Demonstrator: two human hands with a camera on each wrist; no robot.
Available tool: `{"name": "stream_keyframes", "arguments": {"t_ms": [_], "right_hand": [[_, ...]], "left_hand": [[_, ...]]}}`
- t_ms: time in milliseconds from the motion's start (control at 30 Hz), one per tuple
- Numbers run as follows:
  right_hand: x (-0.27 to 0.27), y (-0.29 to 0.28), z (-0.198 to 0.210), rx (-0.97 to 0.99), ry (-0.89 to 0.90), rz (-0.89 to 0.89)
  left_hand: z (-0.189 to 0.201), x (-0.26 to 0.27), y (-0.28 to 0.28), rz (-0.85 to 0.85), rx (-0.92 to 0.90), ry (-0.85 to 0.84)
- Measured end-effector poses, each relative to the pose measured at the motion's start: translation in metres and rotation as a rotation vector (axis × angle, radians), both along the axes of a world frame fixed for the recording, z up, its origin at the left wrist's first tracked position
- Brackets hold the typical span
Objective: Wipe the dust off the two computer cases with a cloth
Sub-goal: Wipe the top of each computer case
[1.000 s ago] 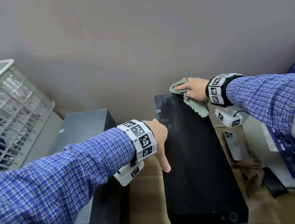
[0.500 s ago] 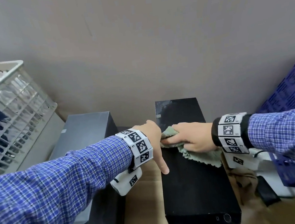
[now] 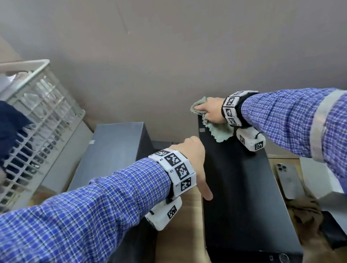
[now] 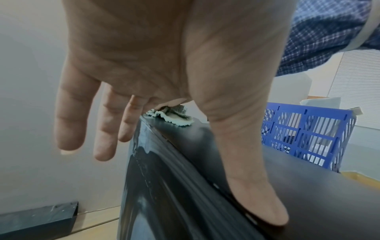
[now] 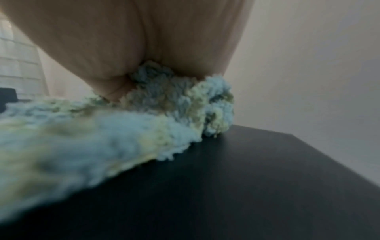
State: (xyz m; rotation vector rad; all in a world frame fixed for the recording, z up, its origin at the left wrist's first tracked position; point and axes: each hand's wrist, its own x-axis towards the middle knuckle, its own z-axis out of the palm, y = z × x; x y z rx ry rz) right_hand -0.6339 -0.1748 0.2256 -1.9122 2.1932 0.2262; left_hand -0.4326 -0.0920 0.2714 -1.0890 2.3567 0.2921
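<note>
A: Where is the cloth [image 3: 214, 123]?

B: At the far end of the right computer case [image 3: 241, 198], by the wall [image 3: 182, 46], under the right hand [image 3: 210, 112]. The head view shows the fingers laid out over it and pressing down; the right wrist view gives only blurred palm and fluffy pale green pile, so whether any finger curls round it is hard to say.

A: And the left hand [image 3: 194, 161]?

B: On that case's left edge. Its wrist view shows what the head view hides: thumb flat on the top, straight fingers [image 4: 102, 129] hanging down the glossy side panel, holding nothing.

A: The other case?

B: The left computer case [image 3: 116, 157] stands apart on the counter [image 3: 189, 224], partly hidden by the sleeve. A small label on it is too small to read.

A: Anything else?

B: A phone [image 3: 288, 180] lies beside the right case, and a blue crate [image 4: 304, 134] shows in the left wrist view.
</note>
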Motion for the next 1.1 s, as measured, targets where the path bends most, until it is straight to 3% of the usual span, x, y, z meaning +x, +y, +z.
{"name": "stream_keyframes", "arguments": {"t_ms": [167, 367, 467, 567, 833, 967, 1100], "right_hand": [[0.008, 0.039, -0.001, -0.046, -0.081, 0.042], [0.044, 0.145, 0.003, -0.006, -0.181, 0.299], [0.045, 0.183, -0.003, 0.034, -0.216, 0.312], [0.043, 0.17, 0.0, 0.02, -0.174, 0.263], [0.0, 0.061, -0.004, -0.044, -0.034, -0.082], [-0.001, 0.07, -0.003, -0.091, -0.028, -0.09], [0.024, 0.105, 0.0, -0.08, -0.105, -0.077]], "left_hand": [[0.003, 0.0, 0.004, 0.036, -0.008, 0.001], [0.008, 0.001, 0.009, 0.016, -0.041, 0.002], [0.008, -0.003, 0.013, 0.0, -0.053, 0.0], [0.009, -0.005, 0.016, -0.044, -0.088, 0.0], [-0.001, 0.009, 0.018, -0.118, -0.029, 0.073], [-0.015, 0.028, 0.025, -0.135, 0.01, 0.265], [-0.021, 0.042, 0.036, -0.137, -0.043, 0.322]]}}
